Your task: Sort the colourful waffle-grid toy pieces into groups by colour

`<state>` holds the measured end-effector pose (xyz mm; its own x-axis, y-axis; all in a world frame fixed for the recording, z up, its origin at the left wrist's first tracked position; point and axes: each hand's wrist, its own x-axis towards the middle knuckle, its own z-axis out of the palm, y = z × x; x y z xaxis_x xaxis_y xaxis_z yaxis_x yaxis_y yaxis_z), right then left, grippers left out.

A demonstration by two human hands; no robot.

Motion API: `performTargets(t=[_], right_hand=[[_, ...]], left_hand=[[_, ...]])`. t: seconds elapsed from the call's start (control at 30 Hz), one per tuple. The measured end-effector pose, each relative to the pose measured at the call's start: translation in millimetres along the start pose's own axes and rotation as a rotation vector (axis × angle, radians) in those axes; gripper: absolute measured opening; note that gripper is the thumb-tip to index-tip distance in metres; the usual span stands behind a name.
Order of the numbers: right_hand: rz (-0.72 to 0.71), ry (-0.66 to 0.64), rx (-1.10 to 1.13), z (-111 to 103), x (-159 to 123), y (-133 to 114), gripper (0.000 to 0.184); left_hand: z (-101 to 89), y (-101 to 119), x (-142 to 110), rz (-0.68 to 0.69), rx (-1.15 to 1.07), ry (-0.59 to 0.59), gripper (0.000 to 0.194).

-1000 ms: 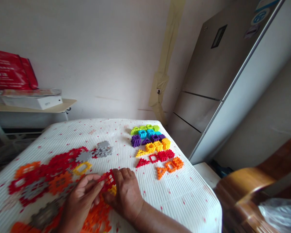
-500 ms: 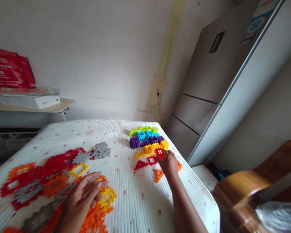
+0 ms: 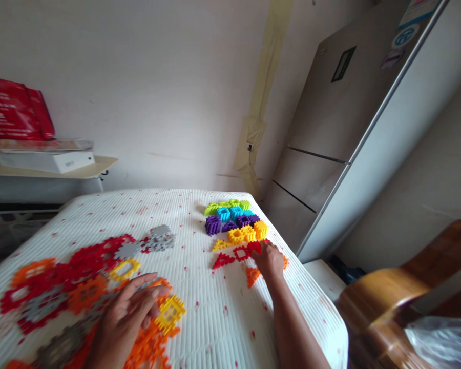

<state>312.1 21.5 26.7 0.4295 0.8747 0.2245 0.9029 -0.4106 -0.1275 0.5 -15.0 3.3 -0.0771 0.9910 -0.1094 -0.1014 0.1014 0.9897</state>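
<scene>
My right hand (image 3: pixel 271 259) reaches to the sorted rows of plastic pieces at the table's far right, fingers closed on a red square piece (image 3: pixel 254 247) beside a red open square (image 3: pixel 239 252) and a red triangle (image 3: pixel 223 261). Behind them lie yellow pieces (image 3: pixel 246 234), purple pieces (image 3: pixel 215 224), blue pieces (image 3: pixel 230 212) and green pieces (image 3: pixel 223 205). An orange triangle (image 3: pixel 252 274) lies near my wrist. My left hand (image 3: pixel 125 318) rests flat with spread fingers on the mixed pile of red, orange and grey pieces (image 3: pixel 61 292), next to a yellow square piece (image 3: pixel 170 311).
The table has a white ribbed cloth with red dots (image 3: pixel 200 318). A grey refrigerator (image 3: pixel 330 143) stands at the right. A wooden chair (image 3: pixel 403 292) is at the near right. A shelf with a white box (image 3: pixel 49 161) and red bag (image 3: pixel 15 110) is at the left.
My right hand left the pile near my left hand, carried a red piece to the sorted rows at the far right and now lowers it there. The left hand flattened onto the pile.
</scene>
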Motion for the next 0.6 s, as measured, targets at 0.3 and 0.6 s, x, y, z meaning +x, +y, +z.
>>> performTargets(t=[0.3,0.6], right_hand=[[-0.010,-0.002,-0.014,9.4,0.7,4.2,0.029],[-0.606,0.391,0.296,20.0,-14.2,-21.5,0.028]], left_hand=[[4.6,-3.0,1.7,0.030,-0.066,0.008,0.048],[3.2,32.4,-23.9,0.163,0.069,-0.237,0.024]])
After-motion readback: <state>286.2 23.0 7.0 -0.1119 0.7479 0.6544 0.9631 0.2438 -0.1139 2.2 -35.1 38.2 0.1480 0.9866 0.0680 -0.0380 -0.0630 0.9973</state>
